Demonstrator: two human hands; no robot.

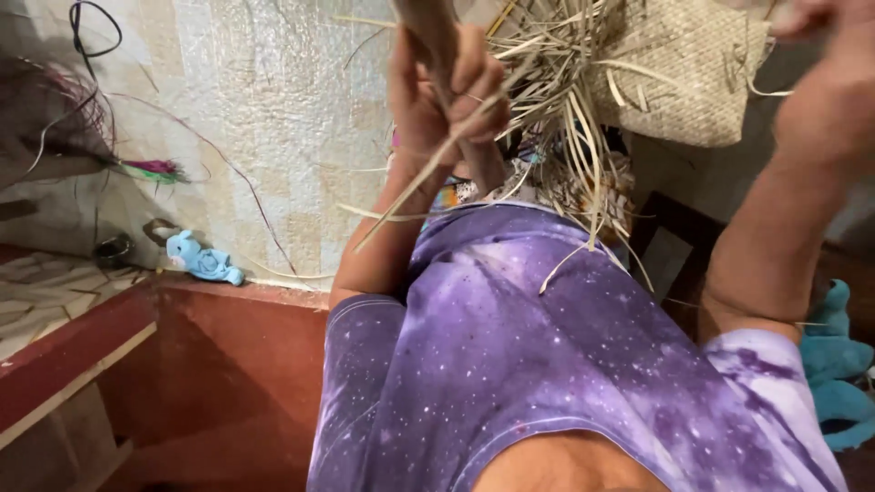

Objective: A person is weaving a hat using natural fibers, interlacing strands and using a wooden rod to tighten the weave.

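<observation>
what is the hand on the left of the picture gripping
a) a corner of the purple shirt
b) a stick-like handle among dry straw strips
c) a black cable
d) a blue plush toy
b: the left hand is closed around a brownish stick with pale dry straw strips spreading beside it, while the small blue plush toy lies apart by the wall.

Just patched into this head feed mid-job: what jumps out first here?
The left hand, top centre, is closed around a brown stick amid a spray of pale dry straw strips. Right of it hangs a woven mat, with the right hand cut off at the top right corner. A purple speckled shirt fills the lower middle, and a small blue toy lies by the wall at left.
</observation>
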